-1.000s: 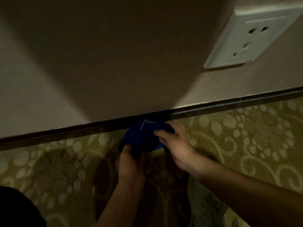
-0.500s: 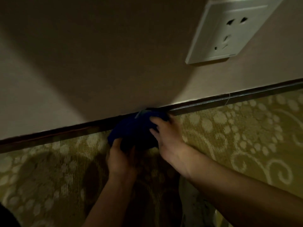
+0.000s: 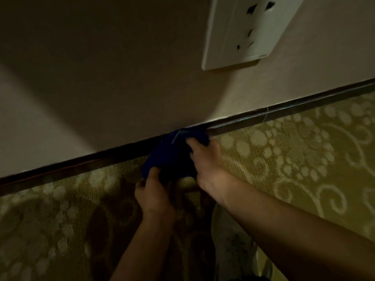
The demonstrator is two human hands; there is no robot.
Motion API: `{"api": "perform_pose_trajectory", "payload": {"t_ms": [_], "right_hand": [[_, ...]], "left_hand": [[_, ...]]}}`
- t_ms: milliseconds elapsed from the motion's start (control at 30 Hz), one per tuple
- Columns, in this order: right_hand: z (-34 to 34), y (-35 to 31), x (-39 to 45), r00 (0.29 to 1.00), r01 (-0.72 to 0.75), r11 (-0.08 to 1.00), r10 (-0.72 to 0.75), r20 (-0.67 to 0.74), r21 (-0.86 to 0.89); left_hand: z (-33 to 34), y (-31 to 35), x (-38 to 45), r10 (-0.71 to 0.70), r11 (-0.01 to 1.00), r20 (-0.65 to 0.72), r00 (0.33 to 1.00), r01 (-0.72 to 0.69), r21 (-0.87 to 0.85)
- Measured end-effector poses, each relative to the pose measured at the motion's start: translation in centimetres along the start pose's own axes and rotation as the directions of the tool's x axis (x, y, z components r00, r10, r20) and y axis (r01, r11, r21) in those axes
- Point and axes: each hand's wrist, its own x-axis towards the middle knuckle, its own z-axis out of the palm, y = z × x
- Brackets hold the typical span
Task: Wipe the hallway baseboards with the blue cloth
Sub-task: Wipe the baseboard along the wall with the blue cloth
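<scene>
Down at floor level, and the blue cloth (image 3: 172, 153) is bunched up right against the dark baseboard (image 3: 253, 119), its top edge covering the strip where wall meets carpet. The left hand (image 3: 152, 193) sits at the cloth's near edge, thumb up on the fabric and fingers curled underneath, pinching the lower corner. The right hand (image 3: 207, 159) comes in from the right, fingers bent over the upper right part of the cloth and pressing it to the baseboard; how far the fingertips wrap round it I cannot tell, they sink into dark fabric. Both forearms reach in from the bottom of the view, the right one crossing low over the carpet (image 3: 294, 159), a yellow-green weave with pale dotted swirls. Above, the beige wall (image 3: 101, 67) carries a broad dark shadow across its middle. A white wall socket (image 3: 243, 37) sits up and to the right, well clear of the hands. A thin pale thread or seam (image 3: 267, 114) crosses the baseboard further right, in the stretch beyond the cloth. Low down between the arms, something pale and speckled (image 3: 233, 240) lies on the carpet, too dim to identify
</scene>
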Motion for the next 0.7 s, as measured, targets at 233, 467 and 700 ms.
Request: {"api": "perform_pose_trajectory", "payload": {"t_ms": [233,467,700], "right_hand": [[-3.4,-2.5,3.6,0.955,0.088,0.983,-0.038,-0.293,0.159],[0.1,0.0,-0.2,0.994,0.014,1.000,-0.012,0.105,-0.020],[-2.3,-2.3,0.8,0.996,-0.003,0.986,0.019,-0.091,0.167]], "left_hand": [[3.5,0.0,-0.5,-0.023,0.944,0.161,0.987,-0.031,0.329],[1.6,0.4,-0.6,0.074,0.990,-0.191,0.979,-0.049,0.135],[4.9,0.3,1.0,0.099,0.985,-0.099,0.990,-0.084,0.147]]}}
